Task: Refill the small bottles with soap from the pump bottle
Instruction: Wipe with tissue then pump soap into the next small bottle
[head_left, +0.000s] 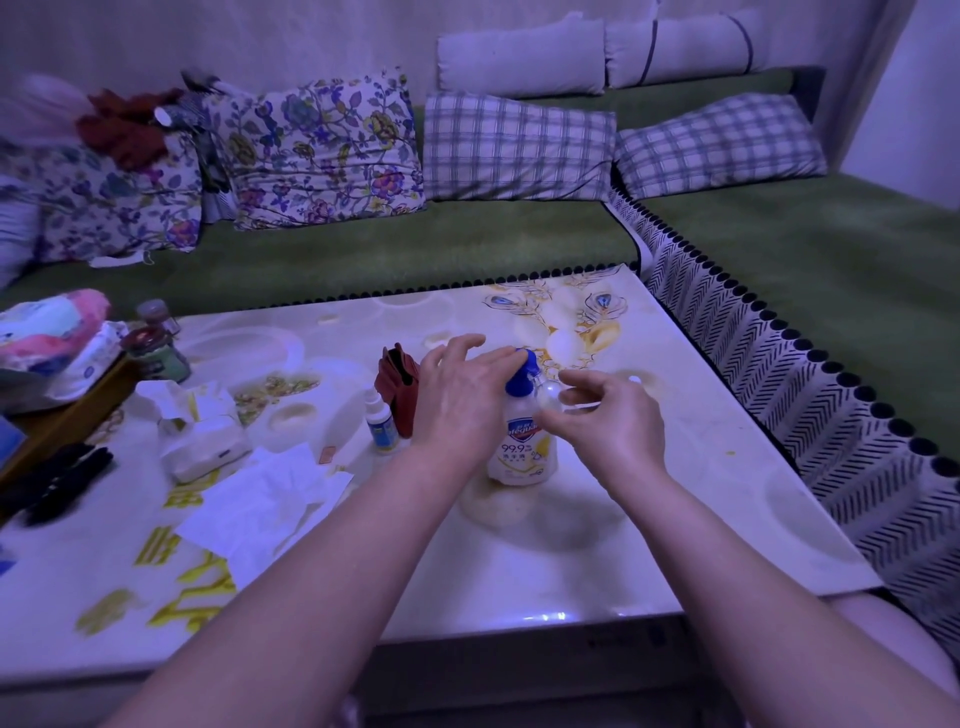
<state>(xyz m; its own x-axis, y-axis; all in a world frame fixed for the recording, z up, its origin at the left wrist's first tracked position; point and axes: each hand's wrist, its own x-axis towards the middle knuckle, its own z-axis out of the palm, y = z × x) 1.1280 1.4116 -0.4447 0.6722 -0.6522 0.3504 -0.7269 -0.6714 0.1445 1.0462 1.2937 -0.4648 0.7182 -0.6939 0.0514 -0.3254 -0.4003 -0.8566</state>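
A white pump bottle (524, 447) with a blue pump head stands upright in the middle of the table (519, 561). My left hand (462, 395) lies on top of the pump head, its fingers nearly straight. My right hand (608, 415) holds a small clear bottle (549, 392) right beside the pump's spout; most of that bottle is hidden by my fingers. Another small white bottle (379, 423) with a blue and yellow label stands upright to the left of my left wrist.
A red wallet (402, 387) stands behind the small white bottle. Tissues and a tissue pack (205, 441) lie at the left, with two dark jars (156, 343) behind. A green sofa (415, 244) with pillows wraps the table's far and right sides.
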